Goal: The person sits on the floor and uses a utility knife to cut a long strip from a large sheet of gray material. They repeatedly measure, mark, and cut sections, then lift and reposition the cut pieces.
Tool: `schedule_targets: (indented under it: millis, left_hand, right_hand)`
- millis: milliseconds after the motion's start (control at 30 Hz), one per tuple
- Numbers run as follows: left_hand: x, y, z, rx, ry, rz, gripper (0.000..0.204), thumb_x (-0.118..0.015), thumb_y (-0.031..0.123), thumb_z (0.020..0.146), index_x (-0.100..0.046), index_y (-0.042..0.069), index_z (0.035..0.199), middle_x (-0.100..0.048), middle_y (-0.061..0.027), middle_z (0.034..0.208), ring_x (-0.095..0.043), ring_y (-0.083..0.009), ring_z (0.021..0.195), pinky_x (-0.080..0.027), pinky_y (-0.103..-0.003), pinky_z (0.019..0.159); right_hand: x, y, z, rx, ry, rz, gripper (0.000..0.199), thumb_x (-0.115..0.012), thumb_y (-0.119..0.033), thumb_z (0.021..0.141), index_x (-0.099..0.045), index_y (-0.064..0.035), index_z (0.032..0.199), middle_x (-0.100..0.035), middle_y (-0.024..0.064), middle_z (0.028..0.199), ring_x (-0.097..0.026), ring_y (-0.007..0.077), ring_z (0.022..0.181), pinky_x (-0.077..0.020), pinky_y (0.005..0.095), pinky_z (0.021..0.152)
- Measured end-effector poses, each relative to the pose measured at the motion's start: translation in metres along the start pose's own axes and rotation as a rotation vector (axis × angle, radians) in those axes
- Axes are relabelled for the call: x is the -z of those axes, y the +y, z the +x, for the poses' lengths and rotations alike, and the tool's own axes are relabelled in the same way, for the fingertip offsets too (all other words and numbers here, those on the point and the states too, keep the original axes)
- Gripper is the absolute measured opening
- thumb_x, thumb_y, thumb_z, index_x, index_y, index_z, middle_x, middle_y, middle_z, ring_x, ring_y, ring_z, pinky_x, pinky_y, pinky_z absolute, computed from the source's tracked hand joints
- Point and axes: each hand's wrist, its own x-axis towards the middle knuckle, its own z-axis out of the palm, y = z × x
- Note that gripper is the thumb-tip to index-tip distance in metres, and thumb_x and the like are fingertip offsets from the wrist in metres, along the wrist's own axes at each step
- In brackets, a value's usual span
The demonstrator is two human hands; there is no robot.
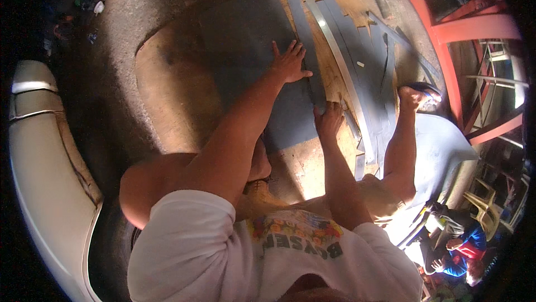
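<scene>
Grey sheet [245, 50] lies flat on the wooden board [167, 95], left hand [290, 63] spread wide pressing it, right hand [329, 120] curled at its right edge, grip contents indiscernible; cutting step in hand, next move demands steady pressure.

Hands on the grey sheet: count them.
2. The left hand lies flat on the grey sheet near its right edge; the right hand is lower, at that same edge beside a cut strip.

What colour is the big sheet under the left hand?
Dark grey, plain: the sheet under the left hand, seen in the head view.
</scene>
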Motion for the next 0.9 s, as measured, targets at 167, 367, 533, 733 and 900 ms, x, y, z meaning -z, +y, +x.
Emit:
schedule_targets:
  millis: [167,367,533,733,900]
  left_hand:
    - [-0.033,0.018,-0.050,0.092,0.091,-0.022,0.097,-0.057,0.071,0.090,-0.027,0.011,0.160,-0.019,-0.0159,0.169,-0.012,-0.0337,0.157,-0.009,-0.082,0.113]
    - [-0.058,0.047,-0.113,0.184,-0.253,0.121,0.096,-0.058,0.068,0.091,-0.027,0.009,0.160,-0.013,-0.0132,0.171,-0.010,-0.0294,0.158,-0.012,-0.078,0.116]
    - [-0.090,0.055,-0.136,0.242,-0.273,0.177,0.102,-0.062,0.067,0.089,-0.022,0.008,0.162,-0.009,-0.0144,0.171,-0.006,-0.0319,0.159,-0.011,-0.080,0.114]
    - [-0.082,0.091,-0.149,0.252,-0.319,0.197,0.105,-0.061,0.067,0.090,-0.016,0.007,0.163,-0.003,-0.0127,0.172,0.000,-0.0310,0.159,-0.011,-0.078,0.115]
    - [-0.092,0.085,-0.154,0.195,-0.208,0.101,0.102,-0.060,0.066,0.091,-0.020,0.007,0.162,-0.003,-0.0127,0.172,-0.004,-0.0342,0.158,-0.011,-0.076,0.117]
  right_hand:
    - [0.030,0.057,0.064,0.076,0.149,0.240,0.061,-0.076,-0.040,0.086,-0.058,0.0018,0.126,-0.062,0.0323,0.116,-0.062,0.0473,0.108,-0.0511,0.0561,0.092]
    - [0.083,0.144,0.125,-0.167,0.060,-0.166,0.073,-0.074,-0.046,0.087,-0.050,-0.0117,0.147,-0.048,0.0179,0.151,-0.042,0.0359,0.141,-0.0389,0.0627,0.107]
    - [0.062,0.157,0.079,-0.140,0.005,-0.117,0.066,-0.074,-0.051,0.086,-0.057,-0.0128,0.137,-0.052,0.0166,0.144,-0.050,0.0379,0.131,-0.0483,0.0612,0.096]
    - [0.029,0.128,0.005,-0.192,0.044,-0.157,0.051,-0.068,-0.035,0.094,-0.059,-0.0057,0.134,-0.046,0.0137,0.146,-0.042,0.0340,0.137,-0.0431,0.0675,0.099]
    - [0.033,0.118,0.001,-0.267,0.012,-0.067,0.051,-0.064,-0.022,0.093,-0.055,-0.0058,0.139,-0.041,0.0121,0.151,-0.038,0.0321,0.139,-0.0397,0.0670,0.101]
